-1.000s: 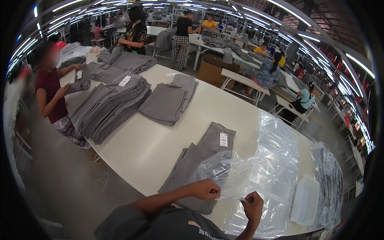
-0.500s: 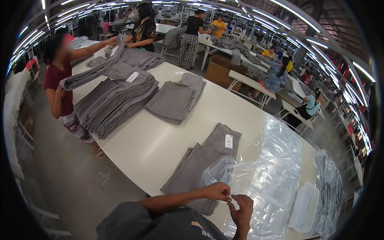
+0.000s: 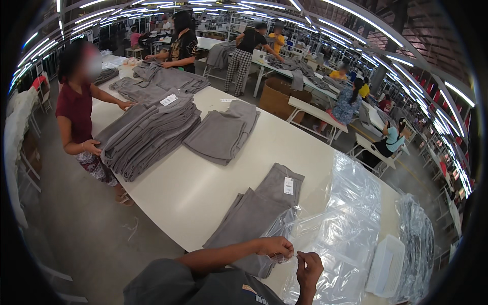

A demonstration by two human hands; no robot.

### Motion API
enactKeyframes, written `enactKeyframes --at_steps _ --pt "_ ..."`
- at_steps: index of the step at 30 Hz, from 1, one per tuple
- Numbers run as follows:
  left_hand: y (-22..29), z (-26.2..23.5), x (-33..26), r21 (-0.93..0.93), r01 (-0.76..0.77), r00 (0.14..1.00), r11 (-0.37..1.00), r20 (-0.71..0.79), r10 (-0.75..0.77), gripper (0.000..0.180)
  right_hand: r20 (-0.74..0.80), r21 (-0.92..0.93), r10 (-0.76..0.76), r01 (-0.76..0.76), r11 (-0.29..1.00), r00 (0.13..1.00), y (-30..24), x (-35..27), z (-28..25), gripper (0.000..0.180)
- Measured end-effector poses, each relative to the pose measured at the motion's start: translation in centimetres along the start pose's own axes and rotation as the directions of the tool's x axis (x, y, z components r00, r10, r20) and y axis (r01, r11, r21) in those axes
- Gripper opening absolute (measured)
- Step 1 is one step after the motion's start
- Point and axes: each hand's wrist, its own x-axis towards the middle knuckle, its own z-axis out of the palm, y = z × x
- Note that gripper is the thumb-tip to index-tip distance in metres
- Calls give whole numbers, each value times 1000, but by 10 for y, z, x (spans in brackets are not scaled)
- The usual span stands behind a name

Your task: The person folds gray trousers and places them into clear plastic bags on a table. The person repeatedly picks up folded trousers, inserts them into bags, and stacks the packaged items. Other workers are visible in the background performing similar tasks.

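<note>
Your left hand (image 3: 274, 247) sits at the near edge of the worktop (image 3: 203, 188), fingers pinched shut on the mouth of a clear plastic bag (image 3: 284, 239) that is partly drawn over the near end of the folded grey garment (image 3: 259, 213). Your right hand (image 3: 308, 268) is just beside it, a little closer to you, with thumb and fingertips nipped together on a bit of the same film (how much of the bag edge it has is too small to tell). The garment lies near the near edge, slanting away from you, with a white tag (image 3: 288, 185) on its far end.

To the right of the garment a spread of loose clear bags (image 3: 345, 223) covers the worktop, and toward the right end a white tray (image 3: 385, 264) sits beside a stack of crinkled bagged pieces (image 3: 417, 244).

Further along, past a bare stretch of worktop, lies a small folded grey pile (image 3: 223, 133), and to its left, at the left edge, a tall stack of grey garments (image 3: 150, 133). A person in a dark red top (image 3: 76, 109) stands at that edge with one hand on the stack. At the far end more grey cloth (image 3: 168, 79) lies loose, and a person in a black shirt (image 3: 182, 46) stands behind it.
</note>
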Motion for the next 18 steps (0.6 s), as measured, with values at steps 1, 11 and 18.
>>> enactKeyframes --at_steps 1,11,18 --pt "-1 -1 0 -2 1 1000 1000 4 -1 22 -1 6 -6 6 1000 1000 -5 1 0 24" --pt "-9 -10 14 90 -41 998 995 -51 46 22 6 -45 -112 112 993 994 -8 2 0 23" --pt "-14 -12 18 -17 -129 955 991 -271 120 29 -2 -18 -225 225 974 974 -33 8 -8 18"
